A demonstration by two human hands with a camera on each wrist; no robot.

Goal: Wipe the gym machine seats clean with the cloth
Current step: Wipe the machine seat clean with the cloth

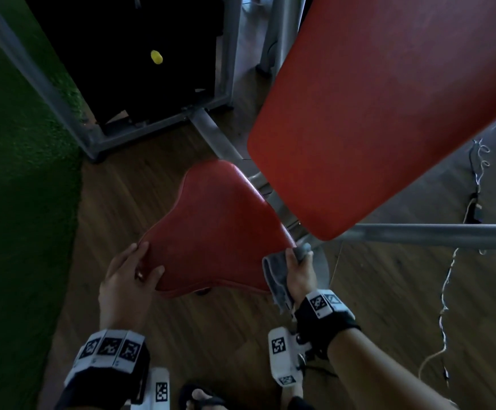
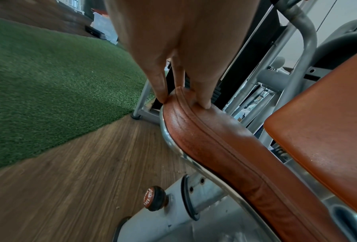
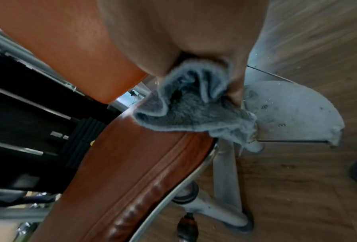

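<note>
The red padded seat sits low in the middle of the head view, under the tilted red backrest. My left hand grips the seat's near left corner. In the left wrist view the left hand has its thumb on top of the seat and its fingers on the side edge. My right hand holds a bunched grey cloth against the seat's near right corner. In the right wrist view the cloth lies on the seat rim, gripped by the right hand.
Green turf lies to the left. A black weight stack with a yellow pin stands behind. A grey frame bar crosses on the right, above loose cables. An adjustment knob sticks out below the seat.
</note>
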